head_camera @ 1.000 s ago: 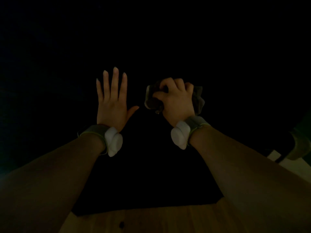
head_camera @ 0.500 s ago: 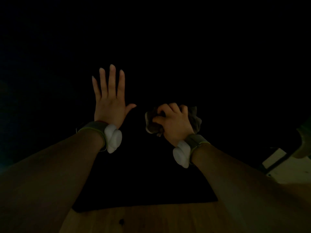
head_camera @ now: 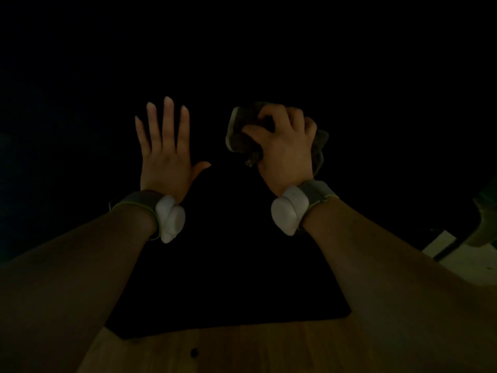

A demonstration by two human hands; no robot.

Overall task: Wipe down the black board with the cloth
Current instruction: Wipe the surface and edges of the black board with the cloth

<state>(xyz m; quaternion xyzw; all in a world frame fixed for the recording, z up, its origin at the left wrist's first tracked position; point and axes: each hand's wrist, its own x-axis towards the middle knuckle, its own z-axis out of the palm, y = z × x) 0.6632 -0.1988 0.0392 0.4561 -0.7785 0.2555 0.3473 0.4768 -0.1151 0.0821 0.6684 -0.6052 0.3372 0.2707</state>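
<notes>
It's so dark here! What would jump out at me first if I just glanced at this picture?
Two lit hands stand out against the dark: the left hand spread open at centre left over the black board, and the right hand at centre right gripping a crumpled cloth. Next come the white pods strapped on both wrists, and the wooden table along the bottom edge.

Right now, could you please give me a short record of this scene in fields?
board: black, flat on the wooden table, near edge visible
cloth: dark, bunched, under the right hand
right hand: fingers curled round the cloth
left hand: open, fingers straight, over the board
light: very dim; board's far edges cannot be told
</notes>
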